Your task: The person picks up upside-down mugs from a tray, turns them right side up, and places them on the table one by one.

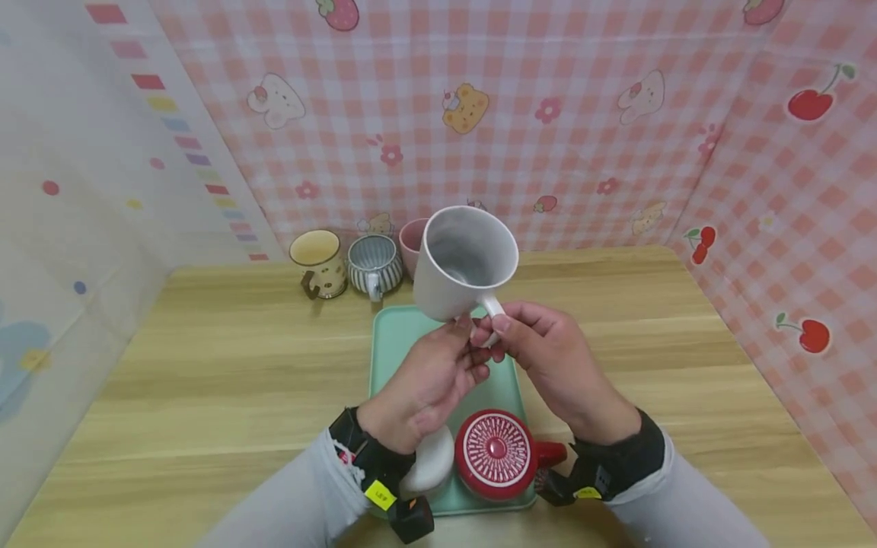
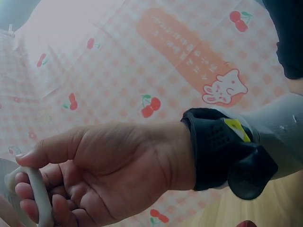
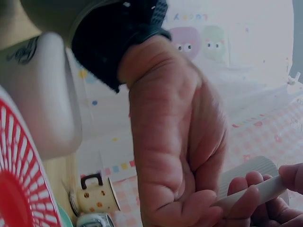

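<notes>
A white mug [image 1: 436,285] is held up tilted above the tray, its opening towards the head camera. My right hand [image 1: 565,361] pinches its handle with thumb and fingers. My left hand [image 1: 432,380] also holds the handle; in the left wrist view its fingers curl round the white handle [image 2: 41,198], the thumb at the upper end. Below, on the mint-green tray [image 1: 393,331], an upturned red mug [image 1: 496,453] shows its patterned base. Beside it a second white mug [image 1: 433,460] is partly hidden by my left wrist; dark print shows on it in the right wrist view.
Along the back wall stand a cream spotted mug [image 1: 322,266], a striped grey-blue cup [image 1: 374,266] and a pink cup [image 1: 411,237], partly behind the raised mug. The wooden table [image 1: 240,396] is bordered by patterned cloth walls [image 1: 582,152] at the back and sides.
</notes>
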`<state>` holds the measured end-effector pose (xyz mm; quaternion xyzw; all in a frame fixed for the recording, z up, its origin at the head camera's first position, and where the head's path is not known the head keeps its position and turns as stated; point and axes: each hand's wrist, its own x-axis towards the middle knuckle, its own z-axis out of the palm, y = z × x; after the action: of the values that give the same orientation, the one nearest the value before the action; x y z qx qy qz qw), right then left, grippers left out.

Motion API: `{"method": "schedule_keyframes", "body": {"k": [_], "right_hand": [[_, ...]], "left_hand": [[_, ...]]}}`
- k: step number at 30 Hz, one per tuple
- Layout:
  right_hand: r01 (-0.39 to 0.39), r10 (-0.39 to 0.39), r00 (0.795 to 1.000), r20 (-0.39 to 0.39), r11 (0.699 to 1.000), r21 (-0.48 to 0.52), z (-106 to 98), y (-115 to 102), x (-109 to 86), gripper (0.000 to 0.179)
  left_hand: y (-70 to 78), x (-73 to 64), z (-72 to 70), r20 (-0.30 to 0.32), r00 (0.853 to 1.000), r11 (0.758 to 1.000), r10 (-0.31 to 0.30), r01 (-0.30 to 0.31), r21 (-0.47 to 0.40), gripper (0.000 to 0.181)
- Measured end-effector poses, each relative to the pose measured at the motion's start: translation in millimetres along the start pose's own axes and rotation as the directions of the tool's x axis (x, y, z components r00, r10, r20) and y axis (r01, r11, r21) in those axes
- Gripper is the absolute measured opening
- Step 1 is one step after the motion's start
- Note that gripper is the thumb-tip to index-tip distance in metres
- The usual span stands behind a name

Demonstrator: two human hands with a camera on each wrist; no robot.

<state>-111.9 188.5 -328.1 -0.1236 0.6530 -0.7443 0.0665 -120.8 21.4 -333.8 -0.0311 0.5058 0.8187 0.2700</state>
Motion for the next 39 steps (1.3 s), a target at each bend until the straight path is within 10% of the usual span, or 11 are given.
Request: {"method": "schedule_keyframes", "body": {"k": [13,17,25,36,39], "right_hand": [[0.010,-0.025,0.993,0.114,0.992,0.127,-1,-9,-2.2,0.022],[0.035,-0.045,0.993,0.107,0.995,0.098,-1,-15,-4.6,0.023],[0.047,-0.046,0.998,0.050,0.999,-0.014,-6,-17,-0.3,0.021],[-0.017,0.016,0.997,-0.079,1.000,-0.006,-27,1,23.0,0.020],[-0.026,0.027,0.993,-0.112,1.000,0.008,-34,11,29.3,0.021]], "left_hand": [[13.2,-13.3,-17.7,0.125,0.992,0.981,0.020,-0.044,0.188,0.032],[19.3,-18.6,-23.6,0.139,0.990,0.923,0.029,-0.080,0.377,0.039],[35.8,-30.7,-47.3,0.105,0.977,0.681,0.186,-0.205,0.703,0.039],[35.8,-37.5,-103.6,0.020,0.926,0.133,0.377,-0.075,0.988,0.036],[26.7,-30.7,-120.9,0.011,0.908,0.018,0.418,-0.020,1.000,0.038]]}}
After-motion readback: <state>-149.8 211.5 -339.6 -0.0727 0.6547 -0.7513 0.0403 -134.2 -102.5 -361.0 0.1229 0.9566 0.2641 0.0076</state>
